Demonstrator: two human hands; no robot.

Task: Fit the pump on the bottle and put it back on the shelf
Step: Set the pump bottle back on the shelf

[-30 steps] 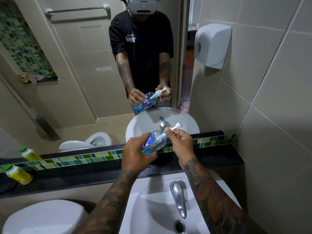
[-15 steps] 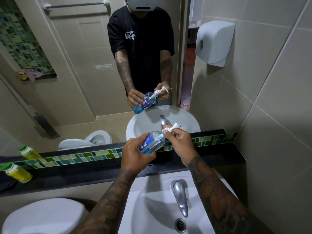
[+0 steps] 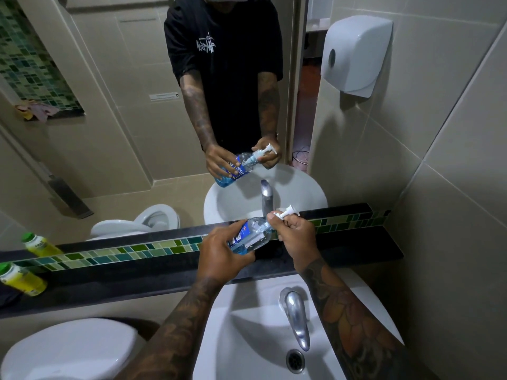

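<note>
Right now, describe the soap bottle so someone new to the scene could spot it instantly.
Find the white ceramic sink under the mirror, then the black shelf behind it. Held tilted above that shelf is the clear plastic bottle of blue liquid soap, gripped by the left hand while the right hand holds its white pump. The only other bottle, yellow with a green cap, lies far left.

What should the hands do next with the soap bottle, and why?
Probably keep twisting the pump until it sits tight. The right hand pinches the pump at the neck while the left hand holds the bottle tilted above the dark shelf, so it isn't back in place yet.
</note>
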